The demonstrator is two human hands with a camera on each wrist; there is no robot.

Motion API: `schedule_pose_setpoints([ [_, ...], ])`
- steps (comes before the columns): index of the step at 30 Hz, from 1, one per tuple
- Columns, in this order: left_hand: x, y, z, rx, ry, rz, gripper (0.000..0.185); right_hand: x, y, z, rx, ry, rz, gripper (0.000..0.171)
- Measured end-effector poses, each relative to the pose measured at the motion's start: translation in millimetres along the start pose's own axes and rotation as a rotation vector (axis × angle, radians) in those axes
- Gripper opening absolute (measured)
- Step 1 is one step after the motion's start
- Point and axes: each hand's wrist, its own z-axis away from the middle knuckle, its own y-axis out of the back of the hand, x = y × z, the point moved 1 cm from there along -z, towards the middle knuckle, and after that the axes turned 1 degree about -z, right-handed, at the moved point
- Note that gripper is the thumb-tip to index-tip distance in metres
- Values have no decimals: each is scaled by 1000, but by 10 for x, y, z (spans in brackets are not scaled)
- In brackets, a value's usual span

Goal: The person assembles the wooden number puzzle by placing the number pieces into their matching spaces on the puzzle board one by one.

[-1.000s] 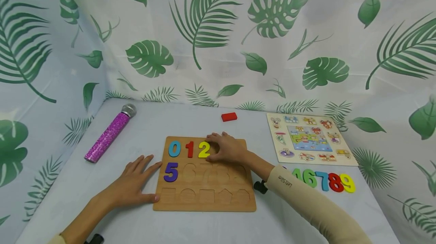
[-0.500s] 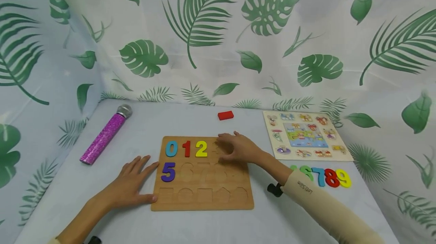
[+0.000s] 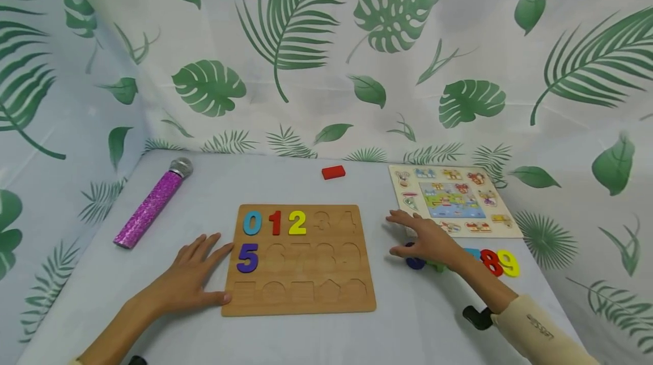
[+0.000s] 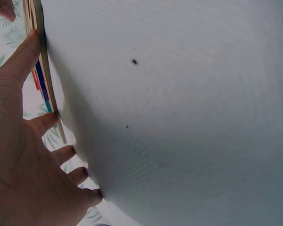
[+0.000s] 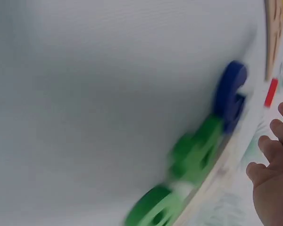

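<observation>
- While the left hand [image 3: 191, 277] lies flat on the table [image 3: 285, 342], fingers straight and spread, thumb tip and fingertips touch the board [image 3: 301, 297] at its left edge; holds nothing.
- Left wrist view: thumb [image 4: 23, 56] presses the board's edge, other fingers apart on the cloth.
- Right hand [image 3: 425, 240] hovers right of the board over loose numbers, fingers stretched and slightly apart, gripping nothing.
- Under that hand: dark blue number [image 3: 414, 263] and green number [image 3: 437, 266], partly hidden; can't tell if fingers touch them.
- Right wrist view is blurred: blue piece [image 5: 230, 96] and green pieces [image 5: 193, 155] lie on the table, fingertips [image 5: 273, 146] just beside, apart.
- Further right in the row: red 8 [image 3: 491, 262], yellow 9 [image 3: 509, 263].
- Board holds 0 [image 3: 252, 223], 1 [image 3: 275, 222], 2 [image 3: 297, 223] in the top row, purple 5 [image 3: 247, 258] below; other slots bare.
- Picture puzzle [image 3: 454, 199] behind the right hand.
- Red block [image 3: 334, 172] behind the board; purple microphone [image 3: 153, 202] far left.
</observation>
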Motion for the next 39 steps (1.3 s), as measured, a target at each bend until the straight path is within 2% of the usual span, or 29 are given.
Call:
schedule_pose_setpoints([
  [5,-4,-20,1,-9,13,-10,100,164,81,286,-13,-49,31,76],
  [12,-2,-9,-1,-27,23,-11,100,395,34,507,-28,-4,46,74],
  [22,-12,-23,-8,-34,26,-10,100,431,6,542,-49,-16,47,73],
  [39,4,-7,-8,-33,31,-5,100,440,3,534,-28,-37,13,72],
])
